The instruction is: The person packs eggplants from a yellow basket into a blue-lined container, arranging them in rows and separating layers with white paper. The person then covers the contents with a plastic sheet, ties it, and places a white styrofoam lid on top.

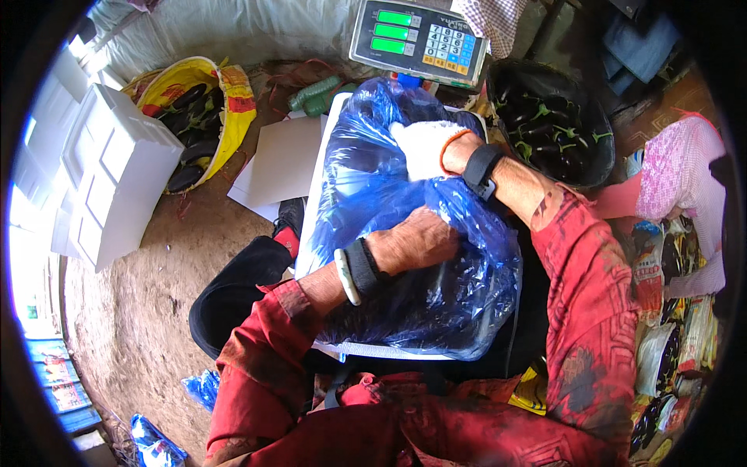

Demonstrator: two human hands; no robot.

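Observation:
A white foam box (318, 219) lined with a blue plastic bag (356, 198) stands before me, dark contents showing through the film. My left hand (417, 239) is bare and lies at the bag's gathered middle; its fingers are hidden in or under the plastic. Above it, my right hand (429, 149), in a white knit glove with an orange cuff, rests on the upper part of the bag. Its fingertips are bent down at the film, and whether they grip it does not show clearly.
A digital scale (417, 41) stands beyond the box. Eggplants fill a yellow-lined basket (236, 117) at upper left and a black tub (607, 152) at right. White foam boxes (134, 187) stand at left, cardboard sheets (286, 157) beside the box. Another person's pink sleeve (671, 169) and packed bags (653, 356) are at right.

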